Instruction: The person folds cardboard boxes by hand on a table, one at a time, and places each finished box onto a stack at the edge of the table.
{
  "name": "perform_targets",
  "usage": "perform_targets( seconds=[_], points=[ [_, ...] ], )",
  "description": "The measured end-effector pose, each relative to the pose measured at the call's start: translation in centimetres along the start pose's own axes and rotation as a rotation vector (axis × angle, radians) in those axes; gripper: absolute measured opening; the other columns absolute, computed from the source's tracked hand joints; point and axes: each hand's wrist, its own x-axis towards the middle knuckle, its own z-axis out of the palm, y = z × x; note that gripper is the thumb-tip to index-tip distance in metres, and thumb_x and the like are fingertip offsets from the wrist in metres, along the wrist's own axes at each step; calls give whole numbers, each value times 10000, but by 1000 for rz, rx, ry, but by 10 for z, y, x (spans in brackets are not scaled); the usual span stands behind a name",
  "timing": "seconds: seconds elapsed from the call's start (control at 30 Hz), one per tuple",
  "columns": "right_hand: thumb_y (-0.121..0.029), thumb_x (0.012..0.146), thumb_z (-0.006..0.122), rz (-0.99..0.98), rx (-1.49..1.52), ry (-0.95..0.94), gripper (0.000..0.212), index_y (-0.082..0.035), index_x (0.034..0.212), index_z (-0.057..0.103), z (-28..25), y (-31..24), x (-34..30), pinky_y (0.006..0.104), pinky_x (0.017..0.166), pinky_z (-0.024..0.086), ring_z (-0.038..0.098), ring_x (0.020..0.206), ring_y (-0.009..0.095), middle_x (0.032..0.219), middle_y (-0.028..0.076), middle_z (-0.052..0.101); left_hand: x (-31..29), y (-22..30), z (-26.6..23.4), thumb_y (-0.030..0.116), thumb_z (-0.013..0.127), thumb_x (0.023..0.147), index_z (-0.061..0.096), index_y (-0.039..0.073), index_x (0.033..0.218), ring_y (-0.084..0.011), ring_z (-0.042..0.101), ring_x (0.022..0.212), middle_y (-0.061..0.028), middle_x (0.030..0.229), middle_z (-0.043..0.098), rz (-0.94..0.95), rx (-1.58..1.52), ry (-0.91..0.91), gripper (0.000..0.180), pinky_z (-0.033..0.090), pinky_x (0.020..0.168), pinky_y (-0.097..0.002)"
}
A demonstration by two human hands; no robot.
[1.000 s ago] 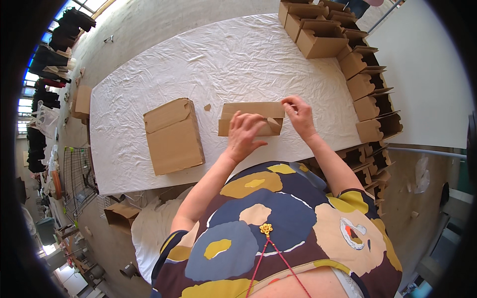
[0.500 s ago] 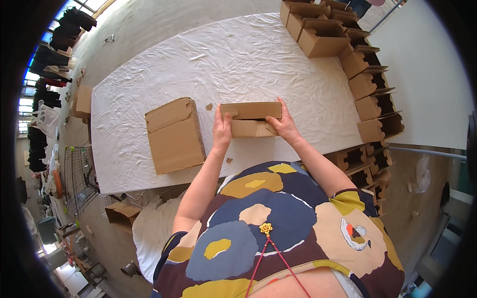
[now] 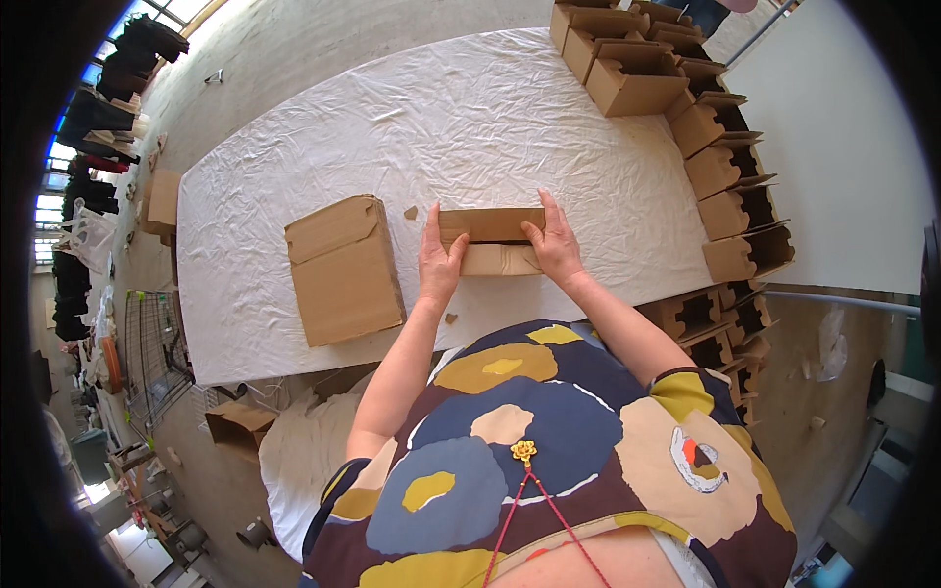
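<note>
Between my hands stands a small brown cardboard box (image 3: 500,261) on the white-covered table, with a dark gap showing under its upper flap. My left hand (image 3: 441,257) grips its left end, thumb on the front by the gap and fingers along the side. My right hand (image 3: 556,242) holds the right end the same way, its thumb bent over the front edge. The box's underside and the inner fingers are hidden. To the left lies a flat stack of brown cardboard (image 3: 348,274), close to my left forearm but apart from it.
Several open cardboard boxes (image 3: 637,88) line the table's far right corner and right edge, with more stacked below. The wrinkled white cloth (image 3: 392,127) covers the table. Small cardboard scraps (image 3: 411,213) lie near my left hand. A wire rack (image 3: 155,343) stands off the left side.
Both thumbs have shifted along the box's front to its gap, and the right fingers have slid round the end. The box has tipped or lowered slightly toward me.
</note>
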Motion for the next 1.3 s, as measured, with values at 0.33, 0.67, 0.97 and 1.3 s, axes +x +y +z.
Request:
perform_targets(
  seconds=[0.33,0.67,0.97,1.3],
  points=[
    [-859,835,371,879,500,-247,976,-221,1564,257,-38,21,0,558,911,467,490,1219,414,1500,151,416,10,-18,-37,884,299,812,208,301,1570,-447,330,1395,-130,1560,343,-732,-319,-130,961,265,1002,-751],
    [-542,1000,490,468,1245,-160,484,-91,1141,596,-46,21,22,346,875,475,551,1058,154,1187,12,603,10,16,-48,692,410,940,456,153,1326,-173,485,1219,8,1238,533,-124,-891,-134,664,377,1042,-363],
    [-354,978,604,698,882,-116,267,-98,1044,644,-27,59,-25,314,855,475,608,1021,135,1008,8,670,-28,-27,-9,675,445,951,362,145,1492,-161,454,1172,-38,1345,455,-382,-658,-42,762,393,1027,-363],
    [-551,982,519,599,920,-292,640,-80,1415,506,-30,53,-29,455,1096,310,323,1407,205,1485,50,458,-35,-31,-3,576,390,1013,333,118,1526,-211,355,1376,-91,1566,312,-449,-843,-133,690,320,1138,-376]
  ],
)
